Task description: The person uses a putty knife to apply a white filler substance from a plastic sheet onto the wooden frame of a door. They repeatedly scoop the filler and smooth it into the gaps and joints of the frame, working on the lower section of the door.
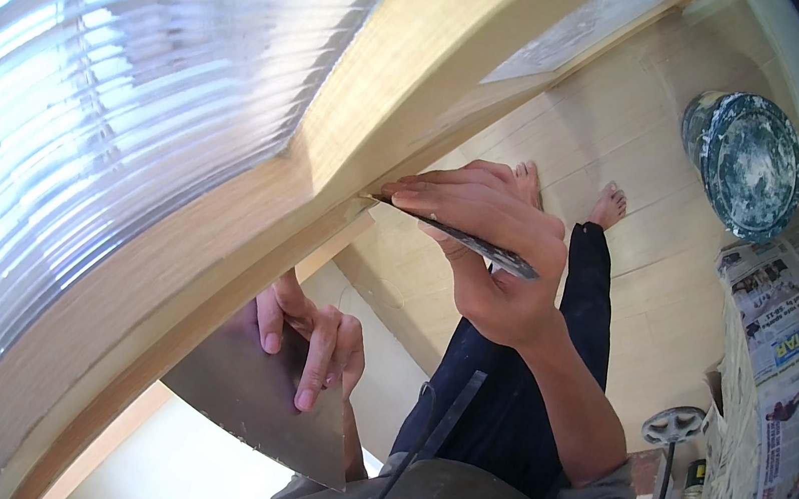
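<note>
Pale plank floor (pixel 627 128) far below both hands. Right hand (pixel 495 252) clamped on narrow putty knife (pixel 466 240), tip against wooden door frame (pixel 329 170); left hand (pixel 313 334) gripping broad scraper (pixel 268 404) lower down. Too steep a blade angle could gouge wood; slip could scratch ribbed glass (pixel 135 114).

The right hand (pixel 490 251) pinches a thin scraper (pixel 466 240), its tip touching the wooden frame (pixel 379 95) at centre. At 7 o'clock the left hand (pixel 308 333) presses a wide metal blade (pixel 263 403) against the frame. A paint-spattered bucket (pixel 746 162) stands at 2 o'clock, newspapers (pixel 781 340) at 3.
</note>
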A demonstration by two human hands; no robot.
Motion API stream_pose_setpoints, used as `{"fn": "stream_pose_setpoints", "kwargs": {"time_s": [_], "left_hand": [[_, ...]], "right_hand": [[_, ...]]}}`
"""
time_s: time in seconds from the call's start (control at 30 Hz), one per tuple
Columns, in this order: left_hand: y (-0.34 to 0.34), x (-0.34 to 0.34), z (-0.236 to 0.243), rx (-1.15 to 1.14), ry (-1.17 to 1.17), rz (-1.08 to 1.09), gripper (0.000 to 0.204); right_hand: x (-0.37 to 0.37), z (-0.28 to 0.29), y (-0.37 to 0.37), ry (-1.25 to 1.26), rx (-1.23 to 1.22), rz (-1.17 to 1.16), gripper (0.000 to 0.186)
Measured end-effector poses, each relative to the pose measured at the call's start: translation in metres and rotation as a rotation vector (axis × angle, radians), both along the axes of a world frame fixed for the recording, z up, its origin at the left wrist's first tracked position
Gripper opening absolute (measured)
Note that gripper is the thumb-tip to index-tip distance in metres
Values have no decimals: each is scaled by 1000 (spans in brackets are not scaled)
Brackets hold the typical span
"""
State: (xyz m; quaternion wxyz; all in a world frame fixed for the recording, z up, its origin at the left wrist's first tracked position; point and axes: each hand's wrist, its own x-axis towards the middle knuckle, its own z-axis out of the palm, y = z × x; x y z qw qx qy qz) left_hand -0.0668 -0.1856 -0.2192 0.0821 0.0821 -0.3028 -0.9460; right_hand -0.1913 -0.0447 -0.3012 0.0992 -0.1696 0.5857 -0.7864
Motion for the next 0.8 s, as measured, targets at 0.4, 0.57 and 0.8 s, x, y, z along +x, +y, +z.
{"fn": "stream_pose_setpoints", "kwargs": {"time_s": [0.4,0.57,0.8], "left_hand": [[1,-3,-5,34,27,-33,20],[-2,3,-2,-6,-5,-5,19],[-2,-2,-3,67,28,-63,20]], "right_hand": [[-4,-14,-4,-157,-331,218,30],[3,-16,-7,-327,-397,122,28],[-3,-19,-12,-140,-275,128,27]]}}
